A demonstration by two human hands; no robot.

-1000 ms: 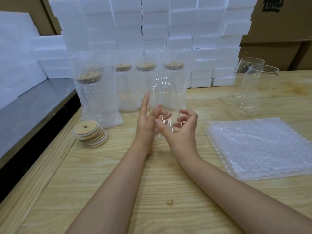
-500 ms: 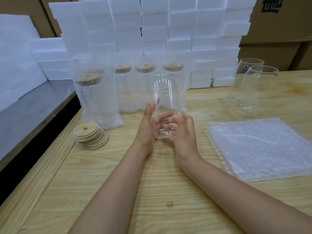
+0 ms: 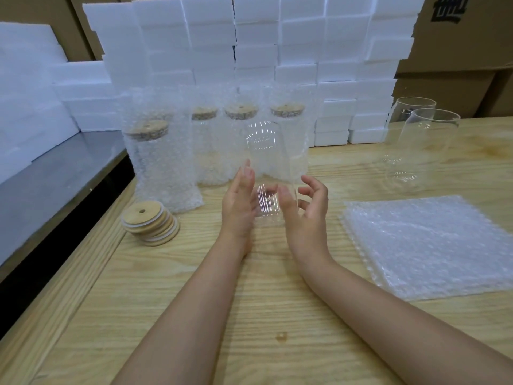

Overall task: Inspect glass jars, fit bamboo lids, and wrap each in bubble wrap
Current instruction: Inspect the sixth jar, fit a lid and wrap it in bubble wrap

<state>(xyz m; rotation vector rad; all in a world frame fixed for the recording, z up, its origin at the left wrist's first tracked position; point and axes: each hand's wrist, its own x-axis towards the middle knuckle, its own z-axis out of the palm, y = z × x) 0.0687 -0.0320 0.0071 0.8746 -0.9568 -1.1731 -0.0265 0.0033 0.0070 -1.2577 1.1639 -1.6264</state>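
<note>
Clear glass jar (image 3: 263,157), totally see-through with just a few light streaks, stands upright over the middle of the bench (image 3: 249,301). Left hand (image 3: 238,201) presses flat-fingered against its side, and right hand (image 3: 308,212) curls round it.

Wrapped jars (image 3: 158,168) four; bare jars (image 3: 427,145) three; lid stack (image 3: 151,225) one.

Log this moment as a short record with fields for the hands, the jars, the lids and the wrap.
In hand: one clear jar, unlidded, between both hands
Left hand: straight fingers flat against the jar
Right hand: thumb and curled fingers round the jar
Loose lids: one stack, left of the hands
Wrapped jars: four, lidded, behind
Bare jars: two, far right
Wrap sheets: flat pile on the right
</note>
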